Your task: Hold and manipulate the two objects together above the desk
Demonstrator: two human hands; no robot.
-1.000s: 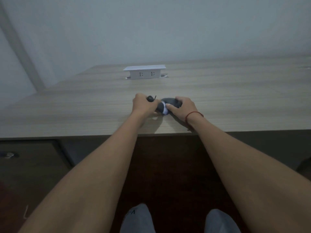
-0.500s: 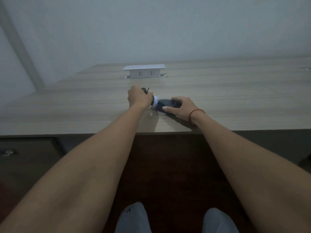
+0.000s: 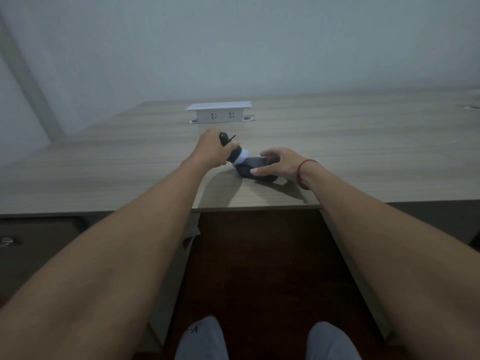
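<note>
A dark soft object [image 3: 250, 166] with a white band [image 3: 242, 155] lies on the wooden table [image 3: 363, 152] near its front edge. My left hand [image 3: 211, 150] grips the left end in a fist and holds it off the table; a dark tip sticks out above the knuckles. My right hand [image 3: 281, 165] arches over the right end, which rests on the table. Its thumb presses the near side and its fingers curve over the far side. A red cord circles the right wrist.
A white socket box [image 3: 219, 113] stands raised at the back of the table, behind my left hand. Below the table's front edge on the left is a dark drawer with a metal handle [image 3: 6, 240]. My knees in grey trousers [image 3: 202, 341] show at the bottom.
My left hand has pulled its end up and to the left, away from the right hand, baring the white band. The right hand has shifted slightly right and loosened its fingers.
</note>
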